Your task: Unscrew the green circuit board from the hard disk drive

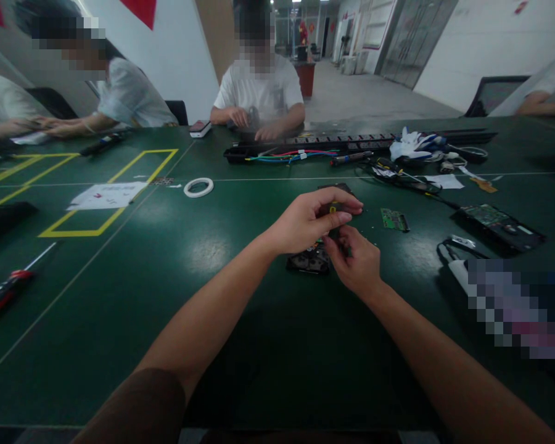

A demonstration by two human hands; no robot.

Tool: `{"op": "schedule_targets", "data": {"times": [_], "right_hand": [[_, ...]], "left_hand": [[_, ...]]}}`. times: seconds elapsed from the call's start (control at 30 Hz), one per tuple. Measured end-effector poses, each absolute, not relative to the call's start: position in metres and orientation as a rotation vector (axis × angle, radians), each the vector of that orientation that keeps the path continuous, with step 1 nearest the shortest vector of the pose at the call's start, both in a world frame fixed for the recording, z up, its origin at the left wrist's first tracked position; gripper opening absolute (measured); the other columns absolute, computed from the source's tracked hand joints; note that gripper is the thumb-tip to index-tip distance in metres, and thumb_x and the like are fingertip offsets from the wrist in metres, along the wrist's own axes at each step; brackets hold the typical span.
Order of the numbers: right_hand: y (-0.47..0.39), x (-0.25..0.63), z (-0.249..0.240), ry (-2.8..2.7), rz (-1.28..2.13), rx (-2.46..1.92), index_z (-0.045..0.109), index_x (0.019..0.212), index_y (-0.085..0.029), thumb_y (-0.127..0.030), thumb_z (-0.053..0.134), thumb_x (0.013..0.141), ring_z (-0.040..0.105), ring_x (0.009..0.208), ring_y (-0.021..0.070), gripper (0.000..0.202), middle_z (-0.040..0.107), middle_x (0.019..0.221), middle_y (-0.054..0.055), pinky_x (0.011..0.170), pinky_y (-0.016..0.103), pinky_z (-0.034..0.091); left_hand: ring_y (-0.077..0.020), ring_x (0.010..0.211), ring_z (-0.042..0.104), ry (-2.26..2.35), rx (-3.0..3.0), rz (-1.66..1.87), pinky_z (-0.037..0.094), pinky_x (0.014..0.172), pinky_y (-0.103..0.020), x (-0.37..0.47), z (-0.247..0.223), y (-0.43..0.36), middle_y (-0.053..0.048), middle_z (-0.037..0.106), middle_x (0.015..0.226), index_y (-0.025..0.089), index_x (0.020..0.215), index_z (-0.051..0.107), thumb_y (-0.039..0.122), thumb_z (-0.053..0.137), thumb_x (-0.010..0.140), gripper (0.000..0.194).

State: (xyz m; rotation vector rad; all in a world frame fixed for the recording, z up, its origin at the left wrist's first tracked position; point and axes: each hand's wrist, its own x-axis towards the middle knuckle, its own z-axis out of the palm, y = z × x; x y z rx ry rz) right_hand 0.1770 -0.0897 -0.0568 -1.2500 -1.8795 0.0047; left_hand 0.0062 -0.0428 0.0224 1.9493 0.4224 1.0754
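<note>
Showing a yellow mark, a small dark object (332, 209) was gripped by the left hand (300, 223) above a flat black device (308, 264) on the green table (143, 265); what the right hand (358, 262) held was hidden. Rightward lay a green circuit board (391, 219).

Over the middle of the green bench (240, 345), the left hand (305, 219) pinches a small dark piece (333, 209), the right hand (358, 262) close by it, its hold partly hidden; a black part (308, 263) lies beneath them. To their right sits a green circuit board (393, 219), to the left a white ring (198, 195) and, nearer, a red-and-black screwdriver (9, 290). Farther off, coloured wires (277, 158) run along a black bar (237, 154) before a person in white (259, 89)
</note>
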Motion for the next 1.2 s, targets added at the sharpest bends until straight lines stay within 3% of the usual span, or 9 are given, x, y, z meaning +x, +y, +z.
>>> {"op": "schedule_targets", "data": {"times": [0.17, 0.23, 0.3, 0.4, 0.53, 0.77, 1.07, 1.2], "right_hand": [[-0.083, 0.183, -0.056, -1.865, 0.040, -1.214, 0.065, 0.102, -0.022, -0.043, 0.057, 0.101, 0.067, 0.071, 0.0190, 0.022, 0.071, 0.081, 0.004, 0.069, 0.033, 0.052], [-0.080, 0.186, -0.057, -1.802, 0.093, -1.252, 0.065, 0.109, -0.023, -0.044, 0.058, 0.100, 0.067, 0.073, 0.0193, 0.024, 0.073, 0.087, 0.005, 0.070, 0.034, 0.053], [-0.077, 0.189, -0.061, -1.707, 0.180, -1.281, 0.064, 0.114, -0.024, -0.045, 0.059, 0.100, 0.069, 0.075, 0.0199, 0.026, 0.075, 0.092, 0.005, 0.073, 0.036, 0.055], [-0.071, 0.192, -0.071, -1.574, 0.355, -1.241, 0.053, 0.128, -0.025, -0.045, 0.059, 0.100, 0.072, 0.078, 0.0202, 0.035, 0.077, 0.099, 0.006, 0.075, 0.038, 0.059], [-0.066, 0.194, -0.081, -1.502, 0.501, -1.158, 0.038, 0.140, -0.027, -0.044, 0.061, 0.099, 0.073, 0.076, 0.0190, 0.049, 0.076, 0.099, 0.005, 0.073, 0.037, 0.061], [-0.067, 0.192, -0.078, -1.490, 0.545, -1.129, 0.044, 0.135, -0.028, -0.044, 0.052, 0.104, 0.071, 0.073, 0.0163, 0.036, 0.075, 0.098, 0.004, 0.070, 0.035, 0.061], [-0.065, 0.196, -0.083, -1.469, 0.419, -1.213, 0.054, 0.128, -0.026, -0.042, 0.058, 0.101, 0.073, 0.081, 0.0183, 0.032, 0.071, 0.106, 0.006, 0.076, 0.039, 0.062], [-0.062, 0.197, -0.085, -1.480, 0.351, -1.209, 0.046, 0.138, -0.027, -0.041, 0.059, 0.100, 0.072, 0.080, 0.0197, 0.042, 0.071, 0.106, 0.006, 0.075, 0.041, 0.063]], "left_hand": [[-0.0254, 0.126, 0.066, 0.426, 1.977, 1.003, 0.055, 0.105, -0.039, 0.002, 0.017, -0.036, -0.011, 0.068, 0.135, 0.020, 0.132, 0.062, 0.034, 0.069, 0.098, 0.038], [-0.0240, 0.126, 0.065, 0.526, 2.015, 0.982, 0.054, 0.106, -0.038, -0.005, 0.010, -0.026, -0.011, 0.067, 0.139, 0.020, 0.138, 0.059, 0.036, 0.060, 0.103, 0.039], [-0.0217, 0.121, 0.067, 0.743, 2.087, 0.967, 0.053, 0.106, -0.038, -0.015, -0.004, -0.013, -0.010, 0.069, 0.135, 0.019, 0.137, 0.060, 0.037, 0.051, 0.107, 0.036], [-0.0224, 0.116, 0.067, 1.160, 2.231, 0.881, 0.052, 0.106, -0.039, -0.030, -0.032, 0.008, -0.008, 0.073, 0.127, 0.019, 0.127, 0.067, 0.034, 0.061, 0.101, 0.031], [-0.0238, 0.106, 0.068, 1.411, 2.316, 0.685, 0.054, 0.099, -0.039, -0.039, -0.058, 0.021, -0.008, 0.075, 0.118, 0.019, 0.119, 0.071, 0.041, 0.059, 0.101, 0.030], [-0.0248, 0.104, 0.067, 1.448, 2.337, 0.546, 0.053, 0.096, -0.040, -0.036, -0.064, 0.021, -0.010, 0.073, 0.110, 0.019, 0.108, 0.073, 0.042, 0.051, 0.101, 0.032], [-0.0244, 0.109, 0.066, 1.316, 2.310, 0.650, 0.053, 0.097, -0.038, -0.034, -0.070, 0.014, -0.008, 0.072, 0.119, 0.022, 0.116, 0.070, 0.050, 0.062, 0.097, 0.035], [-0.0249, 0.111, 0.066, 1.357, 2.317, 0.659, 0.053, 0.098, -0.039, -0.034, -0.075, 0.014, -0.008, 0.072, 0.117, 0.022, 0.115, 0.071, 0.051, 0.064, 0.096, 0.035]]}}
